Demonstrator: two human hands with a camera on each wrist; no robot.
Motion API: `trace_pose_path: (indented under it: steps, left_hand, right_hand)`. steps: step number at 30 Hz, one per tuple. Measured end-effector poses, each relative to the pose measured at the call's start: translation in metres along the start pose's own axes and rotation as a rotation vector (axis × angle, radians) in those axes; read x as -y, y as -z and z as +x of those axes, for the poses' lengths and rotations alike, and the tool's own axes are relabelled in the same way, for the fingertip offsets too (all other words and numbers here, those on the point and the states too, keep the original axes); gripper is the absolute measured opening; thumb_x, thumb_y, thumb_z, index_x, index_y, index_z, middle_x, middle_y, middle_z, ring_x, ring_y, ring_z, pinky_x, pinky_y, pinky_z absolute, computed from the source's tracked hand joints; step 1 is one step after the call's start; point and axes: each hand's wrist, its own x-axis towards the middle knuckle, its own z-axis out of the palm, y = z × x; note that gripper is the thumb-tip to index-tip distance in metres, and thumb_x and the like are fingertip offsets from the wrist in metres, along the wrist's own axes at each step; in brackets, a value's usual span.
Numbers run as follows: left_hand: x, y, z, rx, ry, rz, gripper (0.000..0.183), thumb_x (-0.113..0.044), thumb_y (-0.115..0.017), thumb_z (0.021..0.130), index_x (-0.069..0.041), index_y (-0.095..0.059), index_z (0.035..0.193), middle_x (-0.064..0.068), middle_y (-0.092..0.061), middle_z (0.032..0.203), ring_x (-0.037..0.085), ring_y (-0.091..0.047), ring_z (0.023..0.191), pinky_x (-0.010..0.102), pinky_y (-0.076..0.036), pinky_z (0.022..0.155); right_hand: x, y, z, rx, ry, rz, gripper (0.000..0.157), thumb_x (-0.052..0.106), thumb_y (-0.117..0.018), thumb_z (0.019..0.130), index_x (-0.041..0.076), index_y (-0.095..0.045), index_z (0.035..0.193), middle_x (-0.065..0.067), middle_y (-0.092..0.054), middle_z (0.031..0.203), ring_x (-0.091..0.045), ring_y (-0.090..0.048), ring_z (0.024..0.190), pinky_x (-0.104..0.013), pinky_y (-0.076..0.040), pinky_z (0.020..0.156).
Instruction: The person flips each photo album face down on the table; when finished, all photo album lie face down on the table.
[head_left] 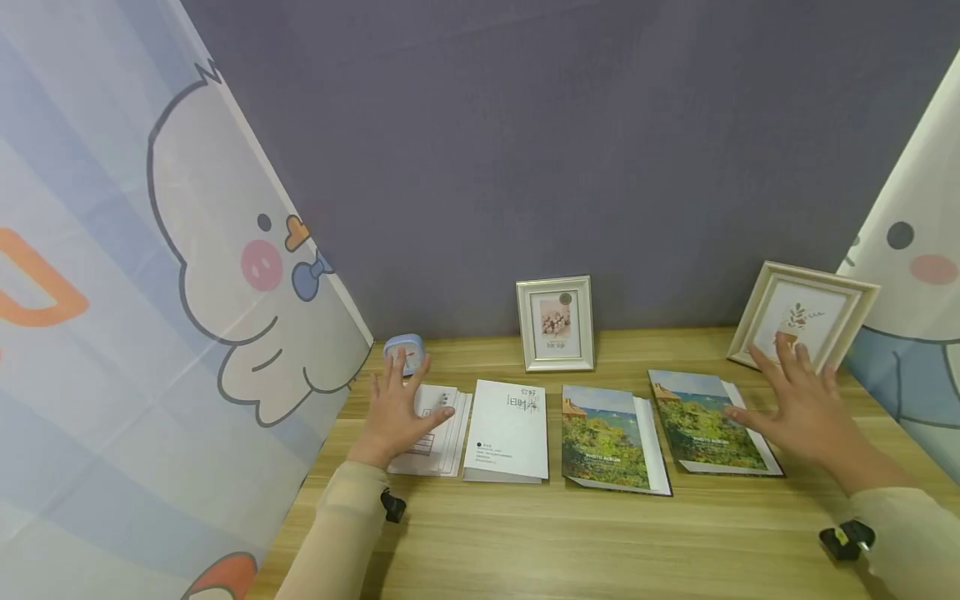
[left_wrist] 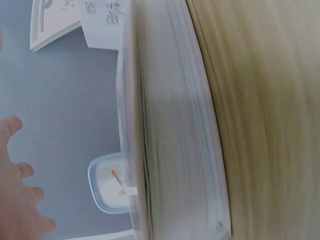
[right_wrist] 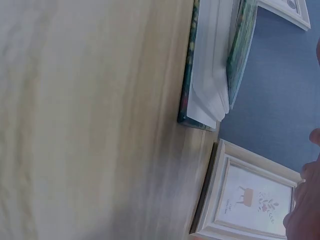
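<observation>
My left hand [head_left: 399,419] hovers with fingers spread over a white album with a line drawing [head_left: 450,446], its leaves fanned at the right side. A second white album with Chinese lettering [head_left: 507,429] lies beside it. Two photo albums with a painted seaside cover follow to the right, the nearer photo album [head_left: 606,437] and the farther photo album [head_left: 708,423]. My right hand [head_left: 806,412], fingers spread and holding nothing, is just right of that farther album. In the right wrist view its fingers [right_wrist: 306,195] overlap the edge of a cream picture frame [right_wrist: 255,197].
A small blue clock [head_left: 405,354] stands at the back left, behind the left fingers. An upright white picture frame [head_left: 556,323] leans near the dark back wall [head_left: 555,167]. Printed cartoon curtains [head_left: 247,250] flank the wooden table [head_left: 600,542].
</observation>
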Motion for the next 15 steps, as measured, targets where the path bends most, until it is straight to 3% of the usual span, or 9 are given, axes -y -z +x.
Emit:
trace_pose_path:
  steps: [7,15]
  left_hand:
    - [-0.014,-0.003,-0.003,0.007,-0.008,-0.039,0.104,-0.083,-0.06,0.086,-0.034,-0.019,0.169,0.021,-0.006,0.174,0.047,-0.003,0.158,0.073,0.0,0.121]
    - [-0.032,-0.005,-0.004,-0.053,-0.07,-0.107,0.102,-0.075,-0.065,0.089,-0.023,-0.026,0.168,0.025,-0.014,0.171,0.047,-0.016,0.156,0.071,-0.007,0.122]
  right_hand:
    - [0.002,-0.004,-0.005,0.004,0.007,0.042,0.111,0.054,-0.076,0.091,0.013,-0.01,0.17,-0.015,0.016,0.171,-0.048,0.014,0.154,-0.076,0.018,0.112]
    - [0.006,-0.009,-0.01,-0.005,0.024,0.074,0.11,0.05,-0.077,0.091,0.015,-0.009,0.17,-0.017,0.012,0.171,-0.054,0.008,0.154,-0.074,0.019,0.113]
